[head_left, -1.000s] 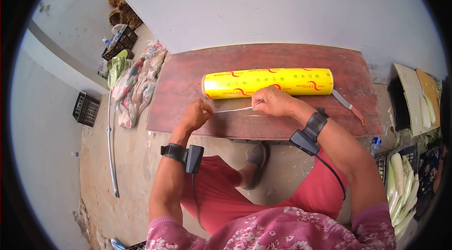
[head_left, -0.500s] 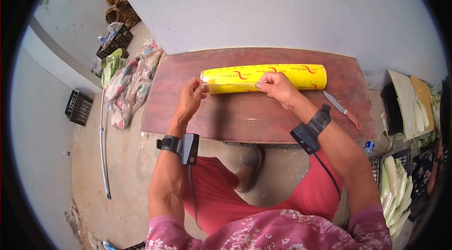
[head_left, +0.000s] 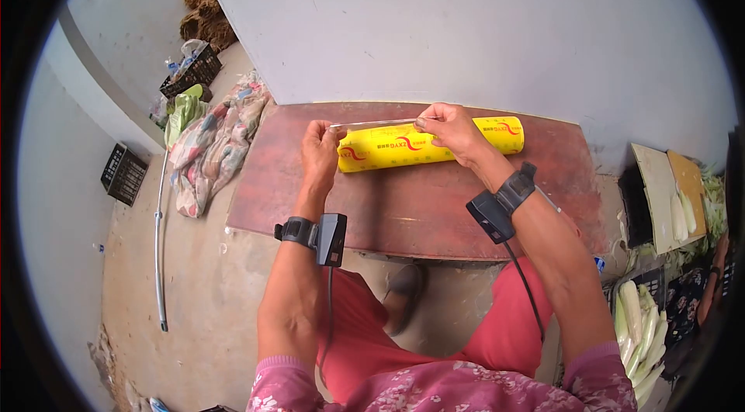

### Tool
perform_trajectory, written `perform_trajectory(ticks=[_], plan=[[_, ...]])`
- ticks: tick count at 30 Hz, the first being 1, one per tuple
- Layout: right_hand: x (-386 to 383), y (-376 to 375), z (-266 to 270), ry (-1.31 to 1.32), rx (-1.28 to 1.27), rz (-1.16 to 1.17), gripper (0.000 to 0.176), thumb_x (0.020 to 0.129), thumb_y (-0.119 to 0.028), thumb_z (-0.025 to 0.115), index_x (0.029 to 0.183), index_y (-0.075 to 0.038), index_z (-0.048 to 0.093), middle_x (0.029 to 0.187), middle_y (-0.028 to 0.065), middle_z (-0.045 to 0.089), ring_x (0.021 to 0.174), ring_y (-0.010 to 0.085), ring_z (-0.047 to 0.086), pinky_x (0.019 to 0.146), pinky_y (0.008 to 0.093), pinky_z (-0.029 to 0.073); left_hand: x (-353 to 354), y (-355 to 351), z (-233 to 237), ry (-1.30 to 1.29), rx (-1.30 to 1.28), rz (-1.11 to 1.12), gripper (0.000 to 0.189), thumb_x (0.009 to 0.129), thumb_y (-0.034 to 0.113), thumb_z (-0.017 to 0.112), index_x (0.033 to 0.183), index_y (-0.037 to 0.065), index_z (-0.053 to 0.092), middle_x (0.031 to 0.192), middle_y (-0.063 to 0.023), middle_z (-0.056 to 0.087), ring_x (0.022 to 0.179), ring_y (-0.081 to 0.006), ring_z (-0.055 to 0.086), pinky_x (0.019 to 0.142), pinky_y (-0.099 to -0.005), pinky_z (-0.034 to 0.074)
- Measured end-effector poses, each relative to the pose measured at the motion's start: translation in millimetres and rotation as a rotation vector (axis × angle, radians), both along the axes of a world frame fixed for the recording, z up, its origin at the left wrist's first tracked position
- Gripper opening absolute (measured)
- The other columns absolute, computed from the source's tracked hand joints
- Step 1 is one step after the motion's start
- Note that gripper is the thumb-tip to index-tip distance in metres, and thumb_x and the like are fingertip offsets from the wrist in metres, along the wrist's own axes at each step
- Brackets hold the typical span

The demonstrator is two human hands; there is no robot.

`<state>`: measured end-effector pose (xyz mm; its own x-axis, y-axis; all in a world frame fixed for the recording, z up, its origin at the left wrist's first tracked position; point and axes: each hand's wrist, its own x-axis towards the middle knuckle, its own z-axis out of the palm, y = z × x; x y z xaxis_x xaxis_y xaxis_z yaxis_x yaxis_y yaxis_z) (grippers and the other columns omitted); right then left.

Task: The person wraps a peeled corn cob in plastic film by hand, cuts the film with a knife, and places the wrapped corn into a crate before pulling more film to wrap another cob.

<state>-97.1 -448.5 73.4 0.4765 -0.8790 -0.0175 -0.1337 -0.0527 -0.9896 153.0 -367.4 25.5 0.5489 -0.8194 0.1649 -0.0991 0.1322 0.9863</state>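
A yellow roll of cling film (head_left: pixel 434 150) with red printing lies across the reddish-brown table (head_left: pixel 419 214). A clear edge of the film (head_left: pixel 380 124) stretches in a thin line between my hands, over the roll's far side. At the roll's left end, my left hand (head_left: pixel 318 152) pinches one end of this edge. My right hand (head_left: pixel 454 133) pinches it further right, above the middle of the roll. Both hands are closed, with thumbs against fingers. My right forearm covers most of a knife, and only part of its reddish handle (head_left: pixel 571 223) shows.
A pale wall (head_left: pixel 466 32) rises behind the table. On the left floor are a patterned cloth (head_left: pixel 221 148), a metal pole (head_left: pixel 159 257) and black crates (head_left: pixel 124 174). Long pale-green vegetables (head_left: pixel 642 334) lie at the right, near another person's arm (head_left: pixel 712 280).
The film edge has gone from the roll's near face to above its far side, held in both hands. The roll has turned and sits slightly slanted. My right forearm now covers the knife blade.
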Motion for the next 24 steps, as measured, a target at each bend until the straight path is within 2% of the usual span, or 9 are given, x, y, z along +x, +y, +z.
perform_trajectory(ticks=[3, 7, 10, 13, 14, 17, 20, 23, 24], plan=[[0, -8, -6, 0.004, -0.056, 0.066, 0.01, 0.095, -0.017, 0.068, 0.097, -0.007, 0.068, 0.093, 0.0006, 0.069, 0.086, 0.0088, 0.059, 0.078, 0.0275, 0.047, -1, -10, -2, 0.075, -0.036, 0.036, 0.005, 0.101, 0.005, 0.052, 0.098, 0.005, 0.056, 0.093, -0.0035, 0.065, 0.089, -0.0131, 0.067, 0.072, -0.0266, 0.053], [0, 0, -32, -0.149, -0.022, 0.098, 0.015, 0.095, -0.017, 0.068, 0.097, -0.001, 0.067, 0.093, 0.0048, 0.071, 0.088, 0.011, 0.063, 0.083, 0.0267, 0.049, -8, -13, 6, 0.184, 0.024, 0.104, 0.003, 0.101, 0.008, 0.053, 0.099, 0.008, 0.055, 0.089, -0.0025, 0.063, 0.083, -0.0125, 0.064, 0.074, -0.0243, 0.052], [-1, 10, -41, -0.185, 0.025, 0.092, 0.017, 0.094, -0.017, 0.068, 0.095, 0.001, 0.067, 0.093, 0.0066, 0.071, 0.087, 0.0115, 0.064, 0.081, 0.0268, 0.051, -11, -5, 9, 0.205, 0.212, 0.135, 0.002, 0.102, 0.013, 0.052, 0.101, 0.013, 0.054, 0.089, -0.001, 0.06, 0.08, -0.0119, 0.06, 0.079, -0.0378, 0.053], [-3, 11, -47, -0.11, 0.017, 0.14, 0.016, 0.095, -0.016, 0.068, 0.096, 0.001, 0.066, 0.092, 0.0065, 0.071, 0.086, 0.0119, 0.065, 0.082, 0.0266, 0.051, -12, 7, 9, 0.348, 0.41, 0.124, 0.002, 0.103, 0.017, 0.051, 0.102, 0.017, 0.052, 0.092, -0.0002, 0.059, 0.08, -0.012, 0.058, 0.076, -0.0542, 0.05], [-4, 10, -48, -0.103, 0.015, 0.161, 0.016, 0.095, -0.015, 0.068, 0.095, 0.0, 0.067, 0.092, 0.0063, 0.071, 0.086, 0.0117, 0.065, 0.082, 0.0264, 0.051, -3, 6, -3, 0.386, 0.376, 0.085, 0.003, 0.103, 0.018, 0.05, 0.103, 0.02, 0.052, 0.095, 0.0007, 0.059, 0.083, -0.0121, 0.059, 0.074, -0.0645, 0.044], [-2, 11, -54, -0.102, 0.003, 0.219, 0.014, 0.095, -0.015, 0.068, 0.094, 0.0, 0.067, 0.089, 0.0054, 0.071, 0.084, 0.011, 0.064, 0.08, 0.0258, 0.051, 3, 10, -7, 0.349, 0.318, 0.027, 0.004, 0.103, 0.016, 0.051, 0.099, 0.018, 0.049, 0.093, 0.0007, 0.058, 0.086, -0.0125, 0.061, 0.073, -0.0595, 0.045], [1, 13, -58, -0.083, -0.056, 0.214, 0.013, 0.094, -0.014, 0.068, 0.093, -0.001, 0.068, 0.086, 0.0035, 0.07, 0.081, 0.0095, 0.063, 0.075, 0.0256, 0.051, 0, 5, -7, 0.305, 0.202, 0.038, 0.002, 0.103, 0.012, 0.052, 0.104, 0.013, 0.053, 0.094, -0.0011, 0.06, 0.079, -0.0113, 0.062, 0.074, -0.0333, 0.051], [1, 16, -51, 0.015, -0.167, 0.151, 0.012, 0.092, -0.013, 0.068, 0.091, -0.002, 0.069, 0.081, 0.0016, 0.07, 0.076, 0.0083, 0.061, 0.071, 0.026, 0.049, 8, -15, -26, 0.153, 0.057, 0.025, 0.003, 0.102, 0.01, 0.053, 0.103, 0.013, 0.053, 0.094, -0.0023, 0.063, 0.085, -0.0119, 0.064, 0.071, -0.0343, 0.05], [1, 14, -53, 0.046, -0.203, 0.143, 0.011, 0.092, -0.013, 0.068, 0.09, -0.002, 0.069, 0.08, 0.0013, 0.069, 0.074, 0.0081, 0.06, 0.069, 0.0264, 0.049, 7, -19, -24, 0.151, 0.016, 0.029, 0.003, 0.102, 0.009, 0.053, 0.103, 0.012, 0.053, 0.094, -0.0025, 0.063, 0.085, -0.0123, 0.065, 0.07, -0.031, 0.049]])
